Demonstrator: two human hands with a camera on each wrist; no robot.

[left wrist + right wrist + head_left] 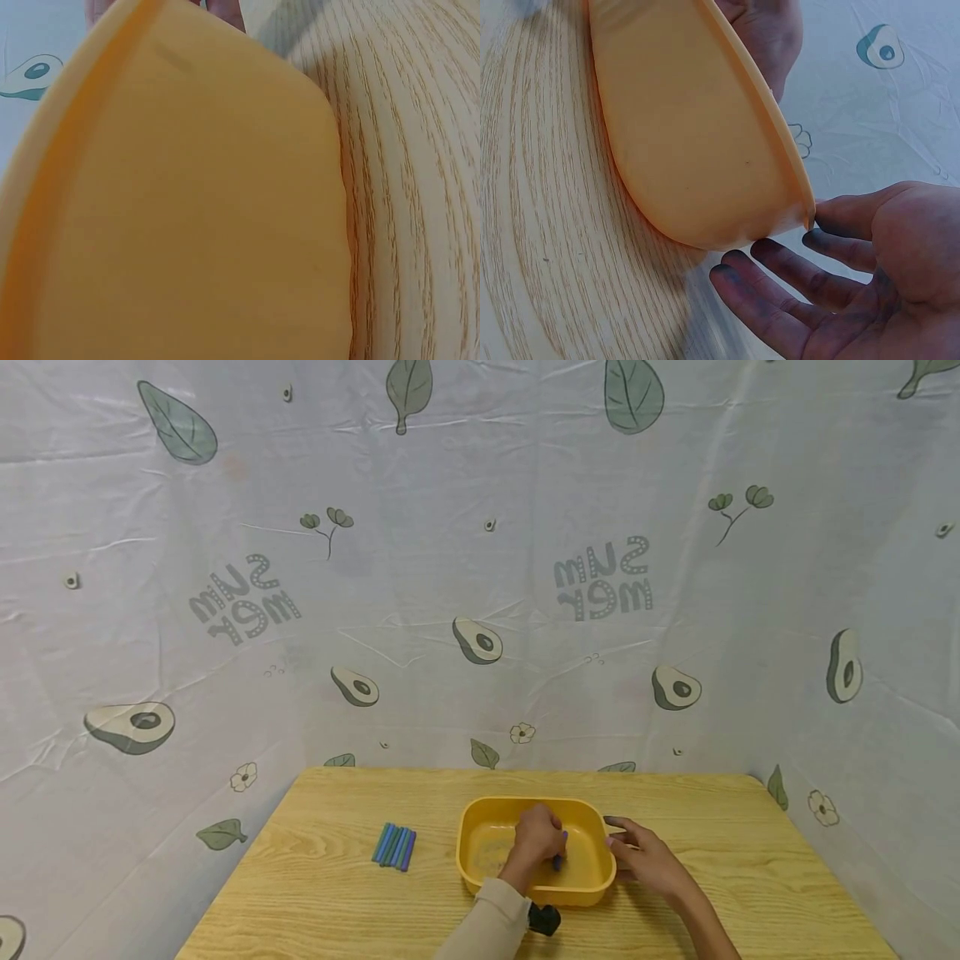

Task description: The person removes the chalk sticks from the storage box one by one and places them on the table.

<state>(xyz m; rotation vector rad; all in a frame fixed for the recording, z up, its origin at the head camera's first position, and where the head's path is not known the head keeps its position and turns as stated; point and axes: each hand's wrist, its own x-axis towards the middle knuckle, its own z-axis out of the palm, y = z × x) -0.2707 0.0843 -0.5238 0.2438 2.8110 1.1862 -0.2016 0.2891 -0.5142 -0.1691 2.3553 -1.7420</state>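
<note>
My left hand (pixel 538 833) reaches down into a yellow plastic tub (pixel 480 802), its fingers curled round a short blue-purple stick (pixel 557 863). The hand hides part of the stick, and whether it holds more than one I cannot tell. At the tub's right end, my right hand (pixel 647 860) pinches the rim; in the right wrist view the thumb lies on the rim and the forefinger under it, with dark smudges on the fingertips. The left wrist view is mostly filled by the tub's outer wall (pixel 202 187).
Left of the tub, several short green, blue and purple sticks (pixel 393 847) lie side by side on the wood-grain table (pixel 322 902). Greyish smudges mark the tub's floor. A pale sheet (pixel 420 568) printed with avocados and leaves hangs behind the table and at both sides.
</note>
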